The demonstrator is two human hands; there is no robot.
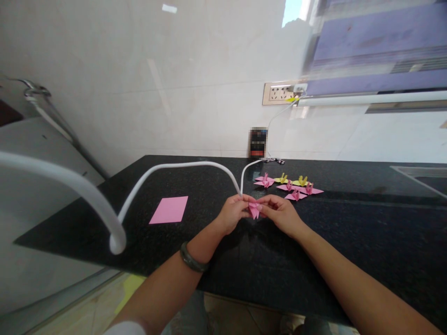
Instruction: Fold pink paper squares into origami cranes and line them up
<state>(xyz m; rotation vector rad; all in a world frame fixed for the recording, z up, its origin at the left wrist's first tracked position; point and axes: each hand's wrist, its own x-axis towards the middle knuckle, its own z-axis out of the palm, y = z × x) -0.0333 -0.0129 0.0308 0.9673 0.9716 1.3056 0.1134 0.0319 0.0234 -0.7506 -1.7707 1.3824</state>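
A: What's in hand just now?

B: A small pink fold [253,210], just right of the frame's centre, low over the black table [349,223]. The left hand [233,213] pinches its left side, fingers closed on the paper; the right hand [279,213] is closed on the right side, thumb and forefinger at the tip.

A: How would you do this fold well?

B: I'd judge it a fine crease on a nearly shaped figure. Keep one hand fixed as the anchor and let the other pull or press, with the pinch close to the crease so the paper doesn't tear or skew. Setting it on the table to sharpen the edge would help.

A: Anything in the way?

B: A white cable [181,165] arcs down to just behind the left hand; keep it off the paper. Finished cranes [289,185], pink and yellow, sit beyond the hands, and a flat pink sheet [169,210] lies to the left, both apart.
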